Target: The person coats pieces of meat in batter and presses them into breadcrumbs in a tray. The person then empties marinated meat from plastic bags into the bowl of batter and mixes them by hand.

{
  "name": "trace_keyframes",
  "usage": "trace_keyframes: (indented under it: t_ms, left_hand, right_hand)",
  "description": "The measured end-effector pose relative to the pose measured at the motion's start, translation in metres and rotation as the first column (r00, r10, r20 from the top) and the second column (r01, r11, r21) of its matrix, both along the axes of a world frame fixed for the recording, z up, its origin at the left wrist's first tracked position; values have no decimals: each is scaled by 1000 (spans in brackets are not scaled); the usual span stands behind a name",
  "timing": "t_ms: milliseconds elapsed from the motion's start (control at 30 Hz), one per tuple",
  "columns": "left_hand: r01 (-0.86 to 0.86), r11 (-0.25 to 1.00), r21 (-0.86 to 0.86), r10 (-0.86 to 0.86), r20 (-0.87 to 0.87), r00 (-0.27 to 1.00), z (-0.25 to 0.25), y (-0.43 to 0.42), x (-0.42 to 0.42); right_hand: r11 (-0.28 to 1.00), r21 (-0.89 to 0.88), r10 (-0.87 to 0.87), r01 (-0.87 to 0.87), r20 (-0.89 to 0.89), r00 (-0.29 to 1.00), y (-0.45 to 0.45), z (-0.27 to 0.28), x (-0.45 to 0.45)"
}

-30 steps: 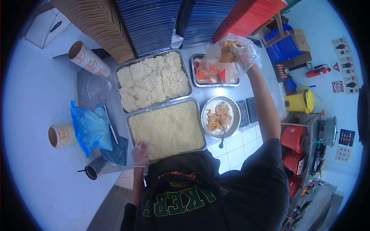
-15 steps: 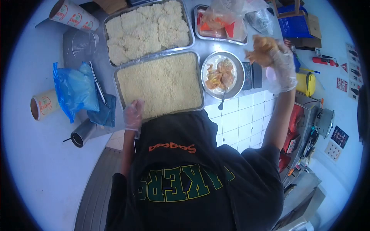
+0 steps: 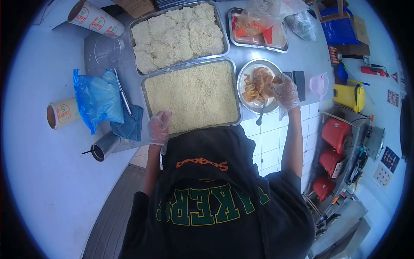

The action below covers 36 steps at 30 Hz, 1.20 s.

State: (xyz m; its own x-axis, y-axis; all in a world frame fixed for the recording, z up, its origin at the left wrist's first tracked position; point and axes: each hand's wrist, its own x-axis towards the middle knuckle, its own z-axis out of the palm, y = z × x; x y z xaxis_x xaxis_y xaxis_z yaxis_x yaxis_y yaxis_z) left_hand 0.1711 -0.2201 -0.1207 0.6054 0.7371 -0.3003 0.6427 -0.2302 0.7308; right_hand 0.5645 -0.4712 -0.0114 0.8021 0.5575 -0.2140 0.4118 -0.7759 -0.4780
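Observation:
My gloved right hand [image 3: 285,91] is at the right side of a round metal bowl [image 3: 276,70], its fingers closed on a piece of raw, marinated chicken [image 3: 262,77]. That piece lies over other chicken in the bowl, and a dark-handled utensil [image 3: 259,118] sticks out over the near rim. My gloved left hand [image 3: 159,127] is at the near left corner of a metal tray [image 3: 238,97] filled with pale breadcrumbs [image 3: 194,95]. Its fingers are curled over the corner; whether they grip the rim is hidden.
Behind stands a tray of breaded pieces [image 3: 179,36]. A tray with plastic bags [image 3: 258,41] sits at the back right. To the left are a blue bag [image 3: 101,99], paper tubs [image 3: 64,113] and a metal cylinder [image 3: 105,146]. A pink container [image 3: 319,84] stands right of a dark device [image 3: 298,85].
My right hand has come down and left with the chicken, from raised right of the bowl to inside its rim. The left hand stays at the crumb tray's corner. The view has shifted slightly.

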Motion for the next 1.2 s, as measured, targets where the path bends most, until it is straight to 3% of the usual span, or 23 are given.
trace_keyframes:
  t_ms: [133,200,267,333,367,400,500,567,633,700,733,767,800,900,1000,1100,1200]
  left_hand:
    - [8,1000,1,-8,23,1000,-8,-3,1]
    - [27,1000,9,-27,32,999,-9,-3,2]
    - [63,998,22,-62,-34,998,-7,-3,2]
    - [83,996,22,-82,-58,995,-2,-2,4]
    - [93,995,22,-91,-89,992,0,-1,5]
    - [95,995,29,-92,-77,993,0,0,4]
    - [107,994,34,-105,-72,992,-1,2,4]
    - [138,990,7,-137,-108,985,2,4,8]
    - [122,993,-4,-121,-101,987,14,6,15]
    - [102,995,-16,-103,-95,990,15,9,17]
    - [71,997,-12,-71,-77,994,10,10,15]
    - [37,999,-11,-38,-58,998,7,12,12]
    - [32,999,-7,-32,-48,998,9,13,10]
    - [38,990,136,-24,-100,995,11,12,-2]
    - [-61,993,97,66,-54,996,2,9,-15]
    - [-198,979,-41,193,-111,975,12,3,-18]
    - [-156,983,-101,139,-162,977,10,3,-15]
  right_hand:
    - [1000,5,10,-11,67,998,-7,-8,-2]
    - [991,117,53,-60,65,997,-9,-5,-3]
    - [994,96,56,-58,20,998,-28,-21,3]
    - [976,-21,218,-218,-22,976,-27,-6,2]
    - [972,-167,163,-168,-44,986,-21,14,-1]
    - [973,-163,161,-164,-31,986,-19,19,7]
    - [975,72,208,-212,58,976,1,45,43]
    - [958,-49,273,-281,444,853,41,60,72]
    - [970,76,170,-230,464,870,94,80,105]
    - [968,-24,241,-250,361,901,151,73,156]
    - [859,-365,491,-360,381,783,179,31,204]
    - [648,-628,725,-431,335,602,207,-9,251]
    - [572,-691,754,-442,231,614,225,-16,251]
    - [658,-655,635,-371,218,741,240,-53,232]
    - [669,-653,604,-356,197,772,241,-89,227]
    - [633,-615,638,-470,69,767,234,-104,230]
    - [684,-501,641,-531,64,765,214,-136,238]
